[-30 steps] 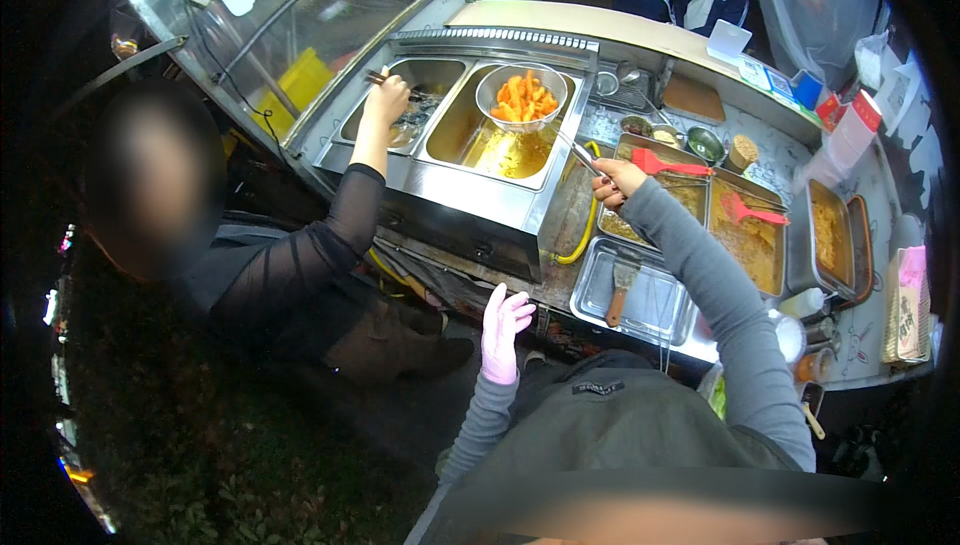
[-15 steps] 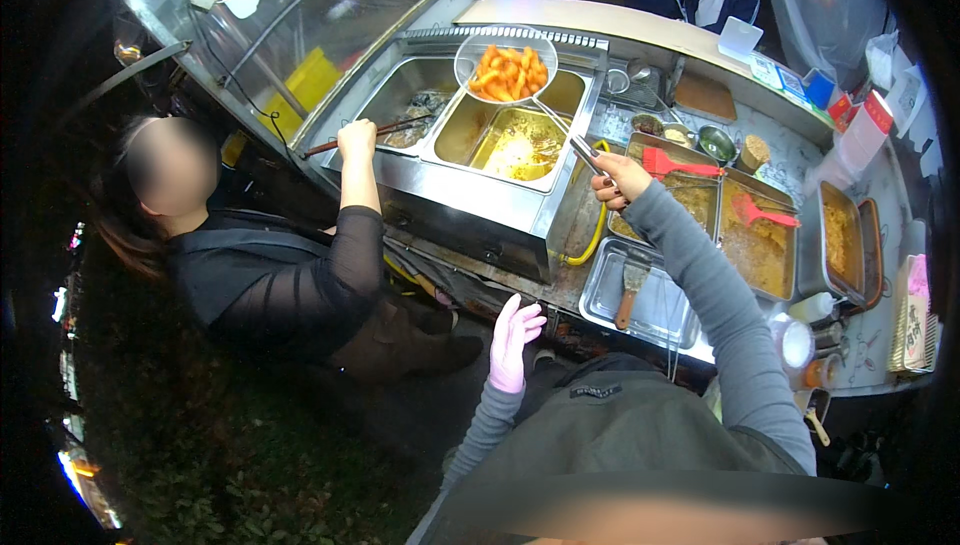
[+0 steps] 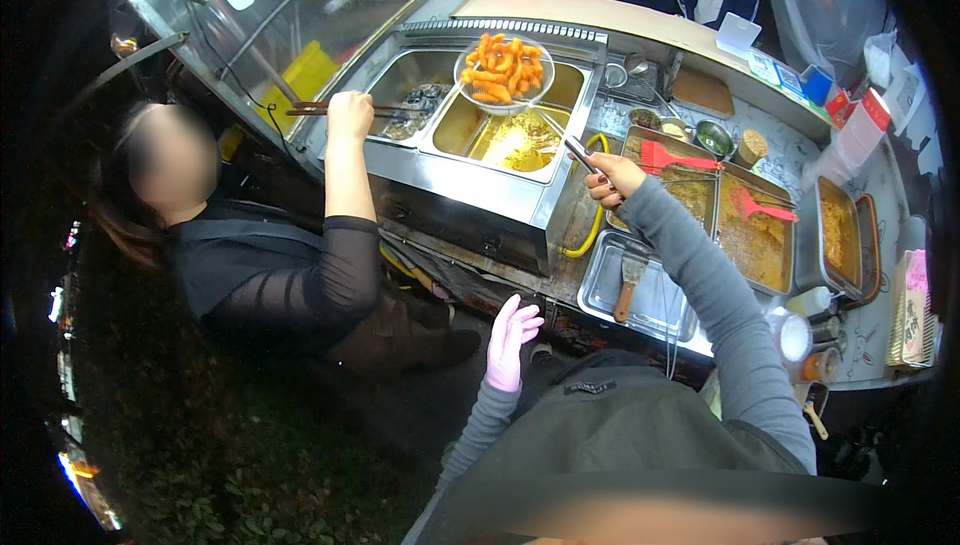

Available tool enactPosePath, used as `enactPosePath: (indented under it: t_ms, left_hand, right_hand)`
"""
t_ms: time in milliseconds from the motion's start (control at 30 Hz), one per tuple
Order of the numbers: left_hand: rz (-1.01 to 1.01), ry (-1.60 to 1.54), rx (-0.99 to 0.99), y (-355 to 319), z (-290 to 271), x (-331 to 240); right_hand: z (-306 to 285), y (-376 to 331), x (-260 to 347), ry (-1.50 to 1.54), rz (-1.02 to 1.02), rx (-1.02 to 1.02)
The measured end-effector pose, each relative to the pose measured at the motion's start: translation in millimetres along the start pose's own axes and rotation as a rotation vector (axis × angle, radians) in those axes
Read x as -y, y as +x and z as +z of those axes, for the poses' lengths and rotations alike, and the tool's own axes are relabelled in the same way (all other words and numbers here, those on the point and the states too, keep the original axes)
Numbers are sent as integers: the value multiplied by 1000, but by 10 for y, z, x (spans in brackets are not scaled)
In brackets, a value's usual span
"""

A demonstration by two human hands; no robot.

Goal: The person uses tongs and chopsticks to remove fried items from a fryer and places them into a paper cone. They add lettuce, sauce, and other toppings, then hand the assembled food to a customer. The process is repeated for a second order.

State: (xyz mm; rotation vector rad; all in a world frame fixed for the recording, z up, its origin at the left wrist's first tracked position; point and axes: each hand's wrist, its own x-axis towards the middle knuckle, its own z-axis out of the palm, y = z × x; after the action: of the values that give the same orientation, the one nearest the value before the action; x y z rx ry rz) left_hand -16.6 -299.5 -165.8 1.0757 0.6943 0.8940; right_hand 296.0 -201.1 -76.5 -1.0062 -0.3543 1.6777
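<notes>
At the upper left, a co-worker's hand grips dark chopsticks at the left well of the fryer; a careless swing there might knock the strainer, upper centre. That strainer hangs above the golden oil, heaped with orange fried pieces; were its handle to roll in the grip, pieces would probably spill and splash. Lower centre, the left hand, seemingly gloved in pale pink, is spread in mid-air, touching nothing. Right of centre, the right hand is clamped round the strainer's handle, fingers curled. Below it, a steel tray with a spatula lies on the counter.
</notes>
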Motion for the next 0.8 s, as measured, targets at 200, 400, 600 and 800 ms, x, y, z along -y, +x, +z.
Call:
enactPosePath:
  t_ms: [200,400,600,800]
  left_hand:
    - [-1,-3,7,-56,-16,20]
    - [-19,-8,-23,-94,-60,9]
    - [-84,-48,-11,-90,-51,51]
    - [-115,-43,144,102,156,66]
  right_hand:
    - [34,63,-40,-13,35,-39]
    - [43,-43,-31,-96,-64,18]
    - [58,-41,-72,-32,13,-10]
    - [-133,-743,-10,61,-128,224]
